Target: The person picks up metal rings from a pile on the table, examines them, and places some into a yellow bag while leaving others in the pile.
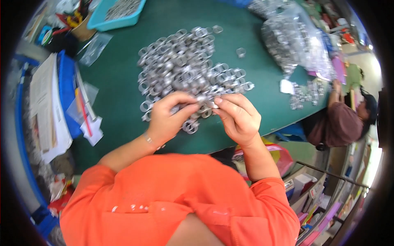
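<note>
Green counter (123,102) under a heap of metal rings (184,65); my left hand (166,117) and right hand (238,117) both pinch one small ring (204,102) at the heap's near edge

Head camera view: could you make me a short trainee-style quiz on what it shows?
1. True or false: the heap of small metal rings lies on a green table.
2. Which container stands at the table's far left corner? A) turquoise tray B) red bucket C) wooden crate
3. Fill in: the left hand and the right hand meet at the heap's ____ edge, fingertips on rings.

Key: 1 true. 2 A, the turquoise tray. 3 near. A clear bag of metal parts sits far right, and another person works at the right side.
</note>
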### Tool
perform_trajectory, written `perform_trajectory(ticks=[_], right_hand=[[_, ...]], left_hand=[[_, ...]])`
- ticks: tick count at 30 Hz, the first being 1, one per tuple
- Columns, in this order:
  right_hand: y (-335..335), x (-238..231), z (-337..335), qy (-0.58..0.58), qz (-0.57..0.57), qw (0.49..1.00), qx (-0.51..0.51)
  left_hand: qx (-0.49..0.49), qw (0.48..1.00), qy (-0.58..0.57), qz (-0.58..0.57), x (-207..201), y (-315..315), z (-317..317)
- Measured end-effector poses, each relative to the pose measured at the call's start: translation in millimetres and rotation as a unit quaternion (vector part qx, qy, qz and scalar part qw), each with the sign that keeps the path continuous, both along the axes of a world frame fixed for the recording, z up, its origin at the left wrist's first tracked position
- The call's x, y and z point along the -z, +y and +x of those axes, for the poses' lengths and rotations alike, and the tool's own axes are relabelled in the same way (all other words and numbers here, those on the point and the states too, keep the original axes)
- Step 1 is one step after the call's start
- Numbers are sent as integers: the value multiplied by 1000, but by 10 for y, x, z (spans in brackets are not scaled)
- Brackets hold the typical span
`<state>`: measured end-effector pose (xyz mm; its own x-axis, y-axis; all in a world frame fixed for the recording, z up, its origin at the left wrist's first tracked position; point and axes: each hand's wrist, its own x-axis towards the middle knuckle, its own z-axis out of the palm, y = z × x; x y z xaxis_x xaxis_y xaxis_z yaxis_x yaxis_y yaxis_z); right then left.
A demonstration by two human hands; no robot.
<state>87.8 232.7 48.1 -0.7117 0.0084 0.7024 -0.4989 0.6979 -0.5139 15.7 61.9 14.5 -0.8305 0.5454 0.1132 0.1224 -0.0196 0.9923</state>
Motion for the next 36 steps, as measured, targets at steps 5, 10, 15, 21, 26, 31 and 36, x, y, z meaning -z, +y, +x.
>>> perform_trajectory(ticks=[5,10,15,21,26,31,36], right_hand=[[1158,-762,-239,239,237,872,355],[2114,-860,-427,92,184,888,412],[1414,-441,-461,39,176,946,268],[1379,511,-702,-272,131,918,257],[1329,657,-677,-322,97,908,250],[496,371,-322,-276,-203,938,43],[-80,320,55,-216,-225,946,-91]], left_hand=[[-3,985,-166,38,-42,-12,20],[-26,998,-44,48,98,-6,1],[-11,989,-134,54,64,-29,24],[11,990,-119,70,58,-36,11],[8,992,-116,44,31,-30,3],[27,993,-115,7,59,-37,-11],[89,973,-205,58,-1,-57,17]])
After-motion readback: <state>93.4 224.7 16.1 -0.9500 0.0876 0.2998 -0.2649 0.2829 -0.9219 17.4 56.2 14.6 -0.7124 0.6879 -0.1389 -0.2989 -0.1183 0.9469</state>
